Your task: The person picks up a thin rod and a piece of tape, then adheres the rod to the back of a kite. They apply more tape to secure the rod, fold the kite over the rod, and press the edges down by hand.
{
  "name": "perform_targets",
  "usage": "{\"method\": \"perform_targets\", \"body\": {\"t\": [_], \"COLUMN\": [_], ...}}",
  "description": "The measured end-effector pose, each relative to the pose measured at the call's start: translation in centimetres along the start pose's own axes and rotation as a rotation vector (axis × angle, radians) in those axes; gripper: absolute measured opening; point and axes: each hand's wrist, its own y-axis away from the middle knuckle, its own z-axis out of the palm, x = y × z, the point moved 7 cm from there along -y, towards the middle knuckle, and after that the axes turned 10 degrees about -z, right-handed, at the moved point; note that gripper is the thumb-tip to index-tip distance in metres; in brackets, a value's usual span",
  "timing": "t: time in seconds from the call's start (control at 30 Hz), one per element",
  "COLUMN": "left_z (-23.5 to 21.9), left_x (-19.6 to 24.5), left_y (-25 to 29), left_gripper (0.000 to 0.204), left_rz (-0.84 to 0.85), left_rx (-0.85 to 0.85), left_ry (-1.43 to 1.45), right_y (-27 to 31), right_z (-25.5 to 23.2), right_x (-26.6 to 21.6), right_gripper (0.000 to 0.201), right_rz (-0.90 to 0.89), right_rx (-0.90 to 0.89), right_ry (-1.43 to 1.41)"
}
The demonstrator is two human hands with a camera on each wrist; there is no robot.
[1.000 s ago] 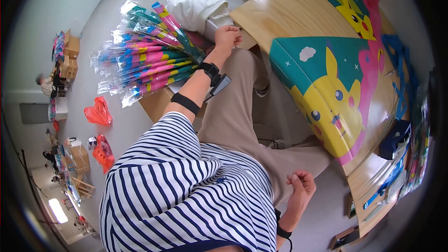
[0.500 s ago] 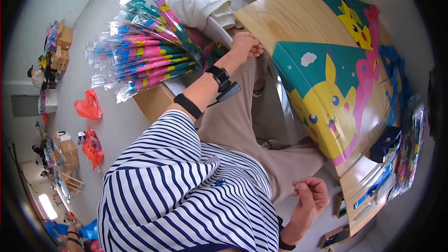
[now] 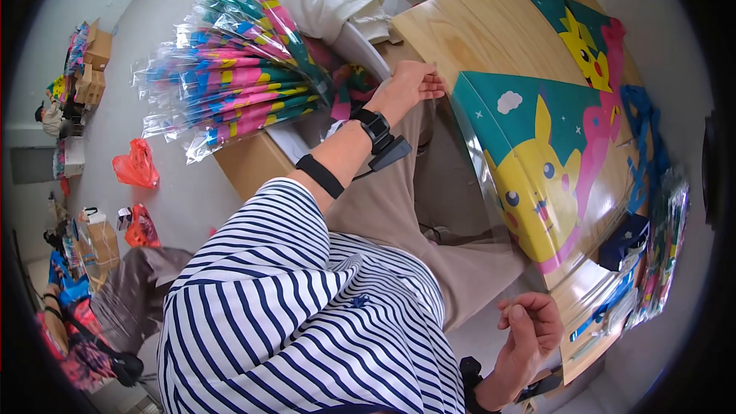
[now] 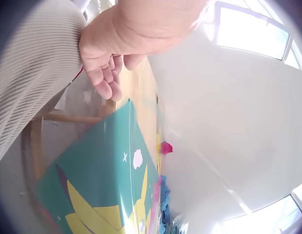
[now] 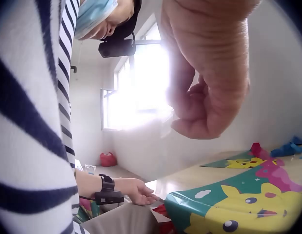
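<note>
My left hand (image 3: pixel 418 83) reaches beside the near table corner, above my knee, fingers loosely bent and nothing visible in them. In the left wrist view its fingertips hang near the tip of a green and yellow printed sheet (image 4: pixel 104 161). The sheet (image 3: pixel 529 176), with a cartoon face and pink edge, lies on the table and bends over its edge. My right hand (image 3: pixel 529 337) hovers in front of my body, by the table's lower end. Its fingers (image 5: pixel 202 122) curl loosely toward the thumb, with no object showing.
The wooden table (image 3: pixel 460 23) carries a second printed sheet (image 3: pixel 583 46), blue straps (image 3: pixel 640 138) and a dark blue pouch (image 3: pixel 625 241). Left of me, many plastic-wrapped rolls (image 3: pixel 245 84) fan out over a cardboard box (image 3: pixel 249 169). Red bags (image 3: pixel 136 165) lie on the floor. Another person (image 3: pixel 146 291) is behind.
My left hand has shifted right and down to the sheet's tip. My right hand has moved right. The view has turned slightly, and another person has come into view at lower left.
</note>
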Motion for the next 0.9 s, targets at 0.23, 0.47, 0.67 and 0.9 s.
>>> {"method": "perform_targets", "body": {"t": [0.23,0.47,0.67,0.9], "left_z": [0.0,-0.1,1.2,1.4], "left_x": [-0.2,-0.4,0.0,-0.5], "left_y": [-1.3,-0.9,0.1,0.2], "left_gripper": [0.015,0.013,0.012,0.014], "left_rz": [0.025,0.0,0.02,0.004], "left_rx": [0.072,0.069,0.005,-0.102], "left_ry": [-0.006,0.078,0.076,0.348], "right_y": [0.6,0.6,0.9,1.5], "right_z": [0.0,-0.3,-1.3,-2.2], "right_x": [0.1,0.5,-1.1,0.9], "right_gripper": [0.017,0.016,0.012,0.01], "right_rz": [0.017,0.021,-0.067,-0.008], "right_rx": [0.006,0.01,-0.012,0.038], "right_ry": [0.027,0.043,0.077,0.092]}}
